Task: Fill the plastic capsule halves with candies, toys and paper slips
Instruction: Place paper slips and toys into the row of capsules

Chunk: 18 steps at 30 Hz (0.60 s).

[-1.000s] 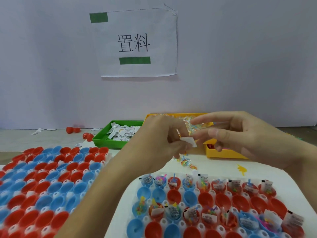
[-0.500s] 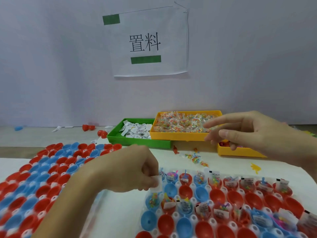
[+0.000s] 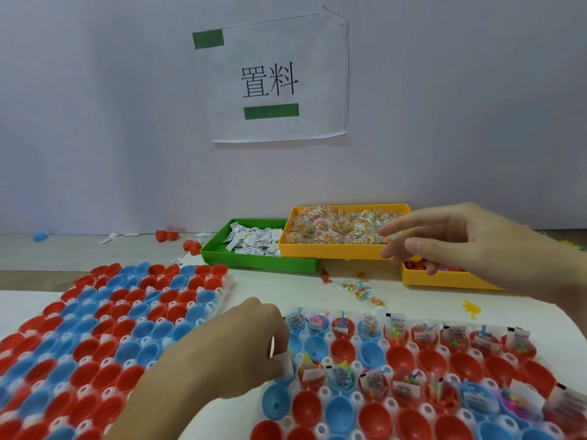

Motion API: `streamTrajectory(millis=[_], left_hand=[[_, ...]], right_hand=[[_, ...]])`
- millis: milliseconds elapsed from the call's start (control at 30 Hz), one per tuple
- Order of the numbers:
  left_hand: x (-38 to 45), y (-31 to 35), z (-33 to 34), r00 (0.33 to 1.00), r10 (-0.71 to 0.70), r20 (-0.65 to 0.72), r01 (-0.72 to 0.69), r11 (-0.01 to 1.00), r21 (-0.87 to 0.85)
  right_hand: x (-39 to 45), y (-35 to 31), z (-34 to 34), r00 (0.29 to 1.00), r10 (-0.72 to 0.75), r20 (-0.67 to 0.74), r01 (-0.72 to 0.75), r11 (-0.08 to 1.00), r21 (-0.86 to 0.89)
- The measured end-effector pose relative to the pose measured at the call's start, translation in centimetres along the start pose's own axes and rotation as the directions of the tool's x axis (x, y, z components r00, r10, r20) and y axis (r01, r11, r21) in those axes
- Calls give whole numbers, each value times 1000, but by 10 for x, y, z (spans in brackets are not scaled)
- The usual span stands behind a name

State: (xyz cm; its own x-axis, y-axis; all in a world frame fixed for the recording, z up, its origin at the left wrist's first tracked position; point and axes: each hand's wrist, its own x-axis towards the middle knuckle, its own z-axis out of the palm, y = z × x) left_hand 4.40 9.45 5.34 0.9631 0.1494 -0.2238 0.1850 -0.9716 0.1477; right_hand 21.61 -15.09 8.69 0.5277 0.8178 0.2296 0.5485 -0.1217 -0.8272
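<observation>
Two hands at work over trays of capsule halves

Two bare hands work above a white worktop (image 3: 197, 420). The left hand (image 3: 235, 350) pinches a small white paper slip (image 3: 283, 362) between thumb and fingers, lowering it at the left edge of the white tray of red and blue plastic capsule halves (image 3: 413, 376), where several cups already hold slips, candies and toys. The right hand (image 3: 470, 246) hovers with fingers spread and empty over the yellow bin of wrapped candies (image 3: 336, 231). Beside it sits a green bin of paper slips (image 3: 254, 249); a second tray of empty red and blue halves (image 3: 104, 328) lies to the left.
</observation>
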Motion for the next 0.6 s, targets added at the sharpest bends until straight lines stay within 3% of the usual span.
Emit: streamTrajectory(millis=[600], left_hand=[[-5, -3, 5, 999, -11, -31, 10, 999, -32]], right_hand=[[0, 8, -6, 1000, 9, 0, -9, 999, -36]])
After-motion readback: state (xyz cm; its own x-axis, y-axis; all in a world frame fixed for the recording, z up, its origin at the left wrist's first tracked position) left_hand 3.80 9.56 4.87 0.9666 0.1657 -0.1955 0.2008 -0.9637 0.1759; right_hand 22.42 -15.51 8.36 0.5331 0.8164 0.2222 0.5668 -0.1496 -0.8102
